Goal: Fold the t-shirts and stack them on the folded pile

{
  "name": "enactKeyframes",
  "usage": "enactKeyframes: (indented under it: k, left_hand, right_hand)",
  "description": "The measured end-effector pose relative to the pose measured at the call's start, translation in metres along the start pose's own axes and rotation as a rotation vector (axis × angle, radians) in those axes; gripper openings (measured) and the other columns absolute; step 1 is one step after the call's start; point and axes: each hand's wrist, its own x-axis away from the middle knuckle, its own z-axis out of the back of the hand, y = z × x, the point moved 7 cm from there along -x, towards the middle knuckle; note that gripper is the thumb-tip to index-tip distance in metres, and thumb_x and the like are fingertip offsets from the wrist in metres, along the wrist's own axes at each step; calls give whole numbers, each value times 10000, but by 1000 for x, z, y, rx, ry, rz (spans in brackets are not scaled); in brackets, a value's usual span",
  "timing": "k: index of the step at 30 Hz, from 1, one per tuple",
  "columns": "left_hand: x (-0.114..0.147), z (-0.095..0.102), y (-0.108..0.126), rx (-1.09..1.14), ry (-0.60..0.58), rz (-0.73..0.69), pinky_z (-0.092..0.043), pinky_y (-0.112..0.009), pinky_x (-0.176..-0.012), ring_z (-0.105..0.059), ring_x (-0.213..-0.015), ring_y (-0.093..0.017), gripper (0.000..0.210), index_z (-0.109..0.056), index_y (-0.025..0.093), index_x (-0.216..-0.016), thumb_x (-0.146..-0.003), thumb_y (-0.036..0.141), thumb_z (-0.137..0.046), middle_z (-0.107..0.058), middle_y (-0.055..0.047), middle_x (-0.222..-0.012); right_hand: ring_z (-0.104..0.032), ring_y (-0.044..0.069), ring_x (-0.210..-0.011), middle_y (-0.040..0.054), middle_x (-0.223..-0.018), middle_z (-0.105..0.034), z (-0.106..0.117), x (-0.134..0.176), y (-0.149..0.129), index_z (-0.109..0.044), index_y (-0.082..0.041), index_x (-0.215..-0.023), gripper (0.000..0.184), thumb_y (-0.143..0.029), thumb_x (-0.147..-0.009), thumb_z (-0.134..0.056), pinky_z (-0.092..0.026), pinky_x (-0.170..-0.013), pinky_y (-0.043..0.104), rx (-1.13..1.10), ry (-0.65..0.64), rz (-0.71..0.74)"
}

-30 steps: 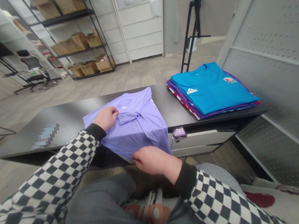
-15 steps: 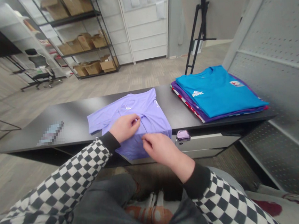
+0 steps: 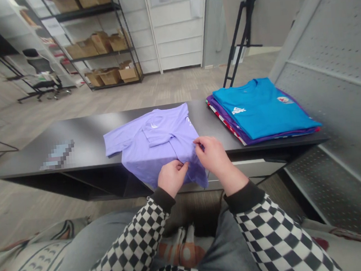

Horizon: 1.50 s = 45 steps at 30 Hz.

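A lavender long-sleeved shirt (image 3: 137, 152) lies partly on the dark table, its lower part hanging over the front edge. One sleeve stretches to the left; the other is folded across the chest, which bears a small white logo. With fingers pinched together, my left hand (image 3: 173, 177) grips the shirt's cloth at the table's front edge. To its right and slightly higher, my right hand (image 3: 213, 153) pinches the shirt's right side edge between thumb and fingers.
A stack of folded shirts, a blue shirt (image 3: 260, 111) on top, sits on the table (image 3: 82, 135) at right. A blurred-out flat object (image 3: 58, 154) rests at left. A perforated grey panel (image 3: 336, 75) stands at right; a shelf with cardboard boxes (image 3: 110, 76) is behind.
My left hand has left the folded sleeve and come right and nearer to me. My right hand has moved right and up to the shirt's side edge.
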Motion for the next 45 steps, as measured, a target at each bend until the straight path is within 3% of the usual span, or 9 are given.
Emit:
enactKeyframes:
  k: [7, 12, 17, 22, 26, 31, 37, 42, 45]
  left_hand:
    - [10, 6, -21, 378, 103, -71, -453, -280, -616, -531, -619, -166, 398, -471, 258, -771, -1025, 493, -666, -481, 22, -675]
    - [12, -23, -38, 677, 41, 3, -554, -279, -681, -676, -724, -187, 410, -595, 252, -1012, -954, 564, -854, -673, -15, -814]
    - [8, -56, -61, 416, -219, -28, -578, -332, -720, -715, -773, -243, 451, -688, 211, -810, -882, 594, -913, -711, -49, -783]
    - [6, -56, -91, 363, -84, -85, -596, -363, -859, -747, -900, -255, 287, -679, 231, -909, -983, 494, -767, -775, -81, -915]
    - [14, -62, -90, 488, -76, -143, -615, -369, -935, -783, -972, -266, 298, -694, 214, -1026, -953, 475, -816, -812, -99, -1002]
    - [11, -45, -86, 233, -31, -6, -632, -349, -868, -755, -871, -244, 295, -765, 187, -938, -1063, 454, -781, -772, -68, -890]
    - [0, 44, -93, 52, -90, 65, -669, -457, -1057, -731, -1269, -308, 358, -750, 232, -1432, -1139, 433, -791, -696, -118, -1484]
    - [-43, 187, -106, -64, 99, 125, -545, -312, -648, -729, -820, -264, 425, -783, 192, -1035, -1174, 545, -592, -746, -79, -886]
    - [-82, 276, -113, -425, 433, 317, -508, -327, -754, -731, -932, -302, 350, -682, 191, -905, -1117, 456, -597, -719, -86, -824]
  right_hand:
    - [-712, 308, -1230, 137, -1293, -825, -2, -5, 6, -854, -185, -1226, 288, -144, -1072, -614, -499, -1146, 439, 0, -35, 24]
    - [-705, 316, -1238, 133, -1283, -822, -2, -5, 4, -864, -173, -1216, 289, -143, -1080, -612, -495, -1148, 441, 16, -32, 17]
    - [-705, 311, -1220, 137, -1281, -819, 0, -4, 3, -863, -178, -1214, 296, -140, -1080, -602, -495, -1133, 437, 35, -40, 27]
    - [-708, 309, -1210, 135, -1273, -821, -1, -5, 4, -865, -175, -1212, 292, -132, -1071, -612, -498, -1124, 435, 42, -37, 30]
    - [-713, 309, -1210, 129, -1271, -824, -2, -5, 5, -866, -184, -1198, 282, -128, -1065, -624, -499, -1120, 431, 36, -29, 31]
    - [-719, 320, -1184, 126, -1251, -831, -3, -6, 7, -868, -189, -1176, 277, -133, -1052, -627, -502, -1094, 438, 26, -9, 65]
    - [-730, 346, -1147, 128, -1224, -839, -7, -7, 15, -879, -200, -1147, 282, -163, -1034, -623, -522, -1048, 460, 38, 36, 96]
    - [-743, 350, -1096, 164, -1181, -837, -1, -8, 12, -864, -165, -1168, 300, -183, -1005, -613, -546, -1045, 486, -47, 157, 127]
    - [-743, 351, -1089, 189, -1158, -828, 13, -7, 9, -842, -132, -1201, 342, -176, -988, -578, -559, -1046, 489, -124, 315, 126]
